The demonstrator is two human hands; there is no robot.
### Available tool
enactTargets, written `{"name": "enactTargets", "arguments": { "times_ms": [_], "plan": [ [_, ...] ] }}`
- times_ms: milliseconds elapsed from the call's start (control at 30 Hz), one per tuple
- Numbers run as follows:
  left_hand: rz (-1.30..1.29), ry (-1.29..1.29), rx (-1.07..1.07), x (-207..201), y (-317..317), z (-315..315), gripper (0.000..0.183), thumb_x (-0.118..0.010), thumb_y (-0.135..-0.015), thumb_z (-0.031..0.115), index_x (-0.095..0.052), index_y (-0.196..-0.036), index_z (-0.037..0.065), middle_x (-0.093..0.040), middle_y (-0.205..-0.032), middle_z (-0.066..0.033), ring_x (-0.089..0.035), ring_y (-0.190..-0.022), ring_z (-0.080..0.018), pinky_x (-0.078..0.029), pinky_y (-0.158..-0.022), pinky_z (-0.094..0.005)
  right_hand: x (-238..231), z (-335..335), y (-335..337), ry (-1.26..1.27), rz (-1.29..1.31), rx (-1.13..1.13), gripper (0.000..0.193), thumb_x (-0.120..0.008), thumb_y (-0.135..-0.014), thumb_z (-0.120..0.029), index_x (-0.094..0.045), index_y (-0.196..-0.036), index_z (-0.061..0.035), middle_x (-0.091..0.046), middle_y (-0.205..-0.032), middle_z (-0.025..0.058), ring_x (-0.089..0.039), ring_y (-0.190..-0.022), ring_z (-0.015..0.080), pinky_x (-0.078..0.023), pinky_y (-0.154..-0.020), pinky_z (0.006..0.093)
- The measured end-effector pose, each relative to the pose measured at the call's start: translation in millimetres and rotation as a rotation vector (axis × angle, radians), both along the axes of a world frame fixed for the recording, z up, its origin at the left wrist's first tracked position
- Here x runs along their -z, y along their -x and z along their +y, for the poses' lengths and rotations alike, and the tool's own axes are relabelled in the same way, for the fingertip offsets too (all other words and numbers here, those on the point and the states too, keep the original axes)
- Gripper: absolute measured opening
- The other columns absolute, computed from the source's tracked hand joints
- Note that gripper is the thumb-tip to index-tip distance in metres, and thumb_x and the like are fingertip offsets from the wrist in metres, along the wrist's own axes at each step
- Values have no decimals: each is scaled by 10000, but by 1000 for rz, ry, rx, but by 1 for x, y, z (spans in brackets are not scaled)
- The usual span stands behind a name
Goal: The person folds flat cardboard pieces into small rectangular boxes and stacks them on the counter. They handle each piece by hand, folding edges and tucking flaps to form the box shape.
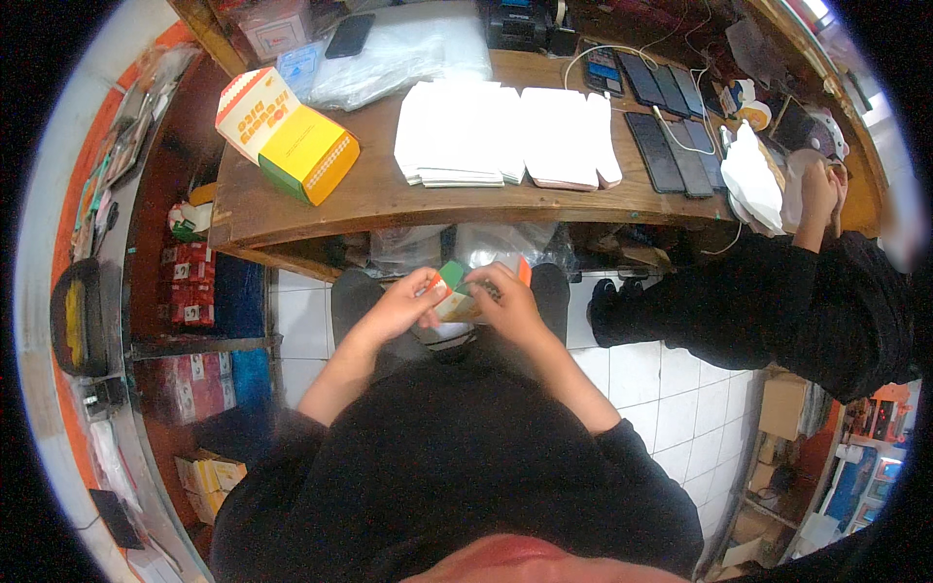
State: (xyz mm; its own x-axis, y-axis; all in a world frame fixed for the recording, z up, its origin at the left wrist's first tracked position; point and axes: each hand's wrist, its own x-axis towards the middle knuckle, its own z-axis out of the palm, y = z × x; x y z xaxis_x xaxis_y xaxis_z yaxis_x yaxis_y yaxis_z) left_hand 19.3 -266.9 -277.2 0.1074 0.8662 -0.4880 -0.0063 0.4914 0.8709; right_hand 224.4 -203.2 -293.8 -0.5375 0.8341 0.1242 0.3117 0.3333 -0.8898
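Over my lap, below the table's front edge, both hands are on a printed cardboard carton with green, orange and whitish panels. It looks partly folded, and my fingers hide much of its shape. My left hand grips its left side, thumb near the green flap. Fingers bent, my right hand holds the other side next to an orange panel. On the table's left stands a formed carton in yellow, green, orange and white. Stacks of flat white card blanks lie in the middle, with more white blanks beside them.
The wooden table spans the space ahead. Several phones and white cables lie on its right; plastic-wrapped sheets and a dark printer are behind. At right, another person in black handles a white bag.
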Motion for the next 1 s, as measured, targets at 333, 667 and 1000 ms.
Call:
{"name": "enactTargets", "arguments": {
  "times_ms": [333, 667, 1000],
  "plan": [
    [-75, 56, -64, 19, -17, -4, 148, -590, -897, 128, -616, -996, 22, -644, -861, -23, -626, -714, -107, -505, -648, -246, 12, -14, -10, -364, -90, -100, 140, -685, -772, -100, -681, -896, -165, -658, -973, -14, -594, -1006, 203, -348, -965, 448],
    [89, -68, 233, 36, -7, -12, 369, -550, -922, 133, -566, -1265, -3, -649, -922, -24, -593, -723, -93, -509, -679, -256, 16, -30, -7, -215, -164, -35, 118, -667, -804, -159, -697, -909, -205, -680, -984, -50, -600, -1002, 169, -338, -977, 448],
    [295, -139, 411, 48, -12, -9, 313, -553, -933, 110, -589, -1229, 16, -630, -868, -19, -600, -703, -109, -507, -652, -268, 27, -35, -10, -146, -184, -32, 60, -652, -826, -180, -705, -855, -172, -683, -930, -5, -628, -926, 210, -405, -825, 408]
  ]
}}
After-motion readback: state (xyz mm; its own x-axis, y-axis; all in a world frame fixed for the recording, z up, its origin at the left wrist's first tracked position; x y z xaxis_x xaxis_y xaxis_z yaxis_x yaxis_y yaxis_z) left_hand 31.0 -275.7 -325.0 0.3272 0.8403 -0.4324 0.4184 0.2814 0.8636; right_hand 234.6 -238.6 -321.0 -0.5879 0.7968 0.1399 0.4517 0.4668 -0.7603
